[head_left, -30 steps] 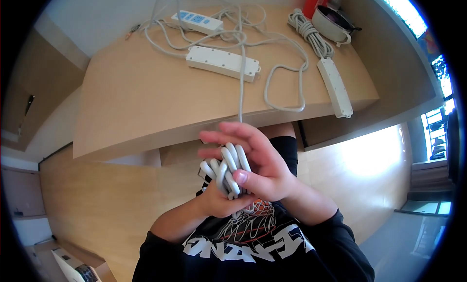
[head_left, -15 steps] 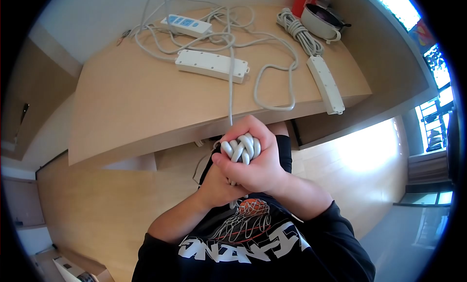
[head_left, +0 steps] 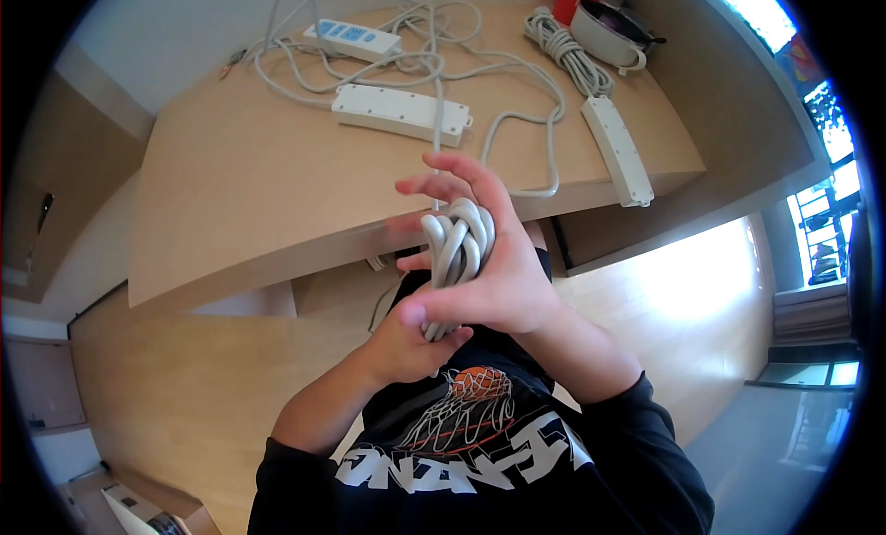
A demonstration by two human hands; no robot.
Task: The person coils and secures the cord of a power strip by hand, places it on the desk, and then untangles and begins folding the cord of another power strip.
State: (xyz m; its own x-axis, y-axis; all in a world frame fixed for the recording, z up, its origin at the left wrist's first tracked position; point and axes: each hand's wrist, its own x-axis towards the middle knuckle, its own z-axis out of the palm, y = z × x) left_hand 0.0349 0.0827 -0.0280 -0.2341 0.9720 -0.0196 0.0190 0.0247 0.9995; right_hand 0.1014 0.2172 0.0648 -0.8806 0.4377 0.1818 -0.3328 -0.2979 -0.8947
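The bundled cord [head_left: 461, 244], a pale grey cable folded into several tight loops, is in the person's hands, just in front of the tabletop [head_left: 231, 203] edge and above the lap. The left hand [head_left: 413, 346] is closed around the lower end of the bundle, its thumb pointing to the right. The right hand [head_left: 498, 267] is mostly open: its fingers are spread and curved beyond the loops, the bundle lies against the palm side, and the thumb reaches across the lower loops to the left hand.

A single length of cable leads from near the bundle up over the tabletop and across the middle power strip [head_left: 401, 113], which lies with its screw-dotted face up. Behind that strip sits another power strip with blue sockets [head_left: 353, 41], amid loose, tangled cable [head_left: 544, 92] that also loops down to the front edge. Toward the right lies a coiled cable [head_left: 574, 55], tied in a long hank, with the right-hand power strip [head_left: 616, 151] at its near end, slanting to the front edge. Beside the hank stands a white pot [head_left: 603, 41] with a dark inside, and behind it a red object [head_left: 572, 0]. Below, the person wears a black shirt [head_left: 461, 433] with a basketball-net print, over a light wooden floor [head_left: 203, 387].
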